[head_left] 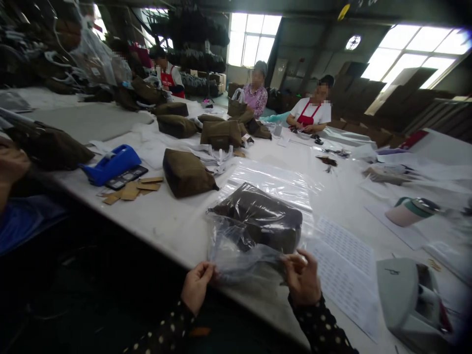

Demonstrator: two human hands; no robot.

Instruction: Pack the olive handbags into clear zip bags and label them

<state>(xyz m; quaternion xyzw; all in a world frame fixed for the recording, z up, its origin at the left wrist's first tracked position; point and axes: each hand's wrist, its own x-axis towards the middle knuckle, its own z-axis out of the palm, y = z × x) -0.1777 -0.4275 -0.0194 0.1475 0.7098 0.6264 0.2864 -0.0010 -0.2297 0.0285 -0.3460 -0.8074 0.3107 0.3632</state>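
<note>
A dark olive fabric bag point(275, 216) lies on the white table inside a clear plastic bag point(236, 250). The plastic's open end faces me at the table's front edge. My left hand point(198, 285) pinches its left corner between thumb and fingers. At the right corner, my right hand point(303, 278) has its fingers closed on the same plastic edge. Under and behind the wrapped bag lies a stack of clear plastic bags point(273, 172). Another olive bag point(188, 173), unwrapped, sits just beyond to the left.
Left of me are a blue tape dispenser point(112, 164) and brown cardboard tags point(132, 191). Printed sheets point(342, 270), a grey label machine point(409, 300) and a pink-and-green cup point(411, 211) lie right. More olive bags point(221, 133) and several people are beyond; another person's hand point(13, 162) shows far left.
</note>
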